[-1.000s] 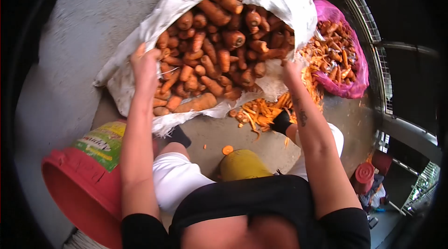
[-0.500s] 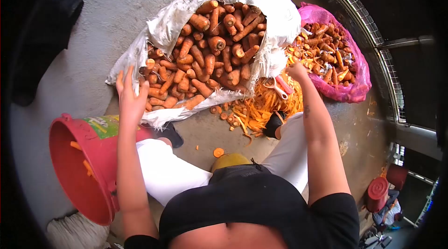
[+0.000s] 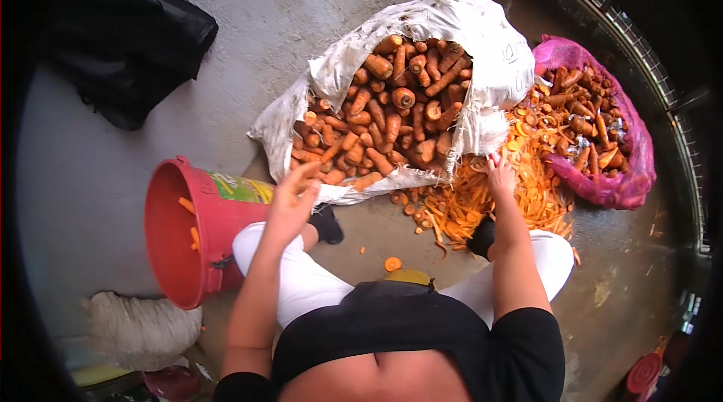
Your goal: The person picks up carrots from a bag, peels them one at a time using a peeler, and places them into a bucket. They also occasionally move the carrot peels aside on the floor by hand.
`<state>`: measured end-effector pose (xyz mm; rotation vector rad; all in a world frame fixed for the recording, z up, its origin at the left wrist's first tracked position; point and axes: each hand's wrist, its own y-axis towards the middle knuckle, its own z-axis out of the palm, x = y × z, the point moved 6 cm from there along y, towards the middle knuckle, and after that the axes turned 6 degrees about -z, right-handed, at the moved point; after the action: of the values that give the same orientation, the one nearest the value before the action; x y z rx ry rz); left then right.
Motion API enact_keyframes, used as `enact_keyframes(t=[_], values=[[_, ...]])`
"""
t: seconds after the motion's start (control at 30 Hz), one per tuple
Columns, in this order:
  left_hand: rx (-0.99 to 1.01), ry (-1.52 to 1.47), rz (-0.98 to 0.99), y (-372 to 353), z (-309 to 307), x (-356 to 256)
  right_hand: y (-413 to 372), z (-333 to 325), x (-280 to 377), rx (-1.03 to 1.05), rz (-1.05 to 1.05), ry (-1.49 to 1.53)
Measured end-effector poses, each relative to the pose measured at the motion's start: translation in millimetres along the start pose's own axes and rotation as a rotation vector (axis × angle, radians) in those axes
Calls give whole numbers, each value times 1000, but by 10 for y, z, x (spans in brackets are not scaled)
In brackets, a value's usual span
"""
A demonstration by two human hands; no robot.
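Head view: where are the carrots (image 3: 395, 116)?

"Inside the white sack (image 3: 504, 56), toward one o'clock."

"And the left hand (image 3: 291, 206)?"

"Between eight and nine o'clock, fingers loosely spread, by the sack's near edge; touching or not, I can't tell. The red bucket (image 3: 230, 220) lies farther out that way."

"The right hand (image 3: 501, 174)?"

"Three o'clock, at the orange peelings (image 3: 538, 202). Whether it grips anything, I can't tell."

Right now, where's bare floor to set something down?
Mostly bare: floor outside the right knee, nearside of the pink bag. Smaller: between the black shoes, beyond a carrot slice. Crowded: peelings heap between white sack and pink bag, at the right hand.
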<state>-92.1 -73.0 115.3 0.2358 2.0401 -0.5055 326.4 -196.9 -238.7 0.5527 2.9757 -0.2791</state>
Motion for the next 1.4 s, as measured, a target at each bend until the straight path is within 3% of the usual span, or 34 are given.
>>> enact_keyframes(t=[0.17,0.3,0.33,0.47,0.53,0.6,0.67,0.73,0.8,0.9,0.97,1.07,1.23,1.33,1.4], values=[[63,214,94,-8,180,-363,-117,-272,17,157,-16,16],[34,209,187,-78,28,-573,-214,-734,-147,129,122,152],[27,206,207,-167,-48,-648,-272,-870,-202,106,206,273],[-80,231,332,-670,-621,-899,-498,-1589,-265,199,199,1056],[-183,238,370,-980,-1047,-907,-633,-1932,-259,49,189,1511],[-356,142,339,-1322,-1463,-811,-829,-2309,-318,-35,159,1635],[-474,6,337,-1633,-1836,-600,-978,-2530,-418,95,214,1816],[-613,46,341,-1971,-2161,-374,-1140,-2880,-348,46,348,2006],[-713,-1,295,-2300,-2403,-37,-1319,-3212,-192,-26,393,2055],[-796,-274,151,-2672,-2703,689,-1256,-3053,-92,-37,414,2079],[-839,-286,113,-2822,-2653,748,-1181,-2762,-51,108,329,2020],[-852,-252,149,-2905,-2608,668,-988,-2443,-7,142,441,1877],[-716,-209,232,-2465,-2112,-2,-802,-2283,51,234,200,2087],[-514,-151,225,-1836,-1845,-158,-667,-2155,9,239,174,2094],[-374,-110,180,-1355,-1598,-205,-614,-1993,-76,134,257,1890]])
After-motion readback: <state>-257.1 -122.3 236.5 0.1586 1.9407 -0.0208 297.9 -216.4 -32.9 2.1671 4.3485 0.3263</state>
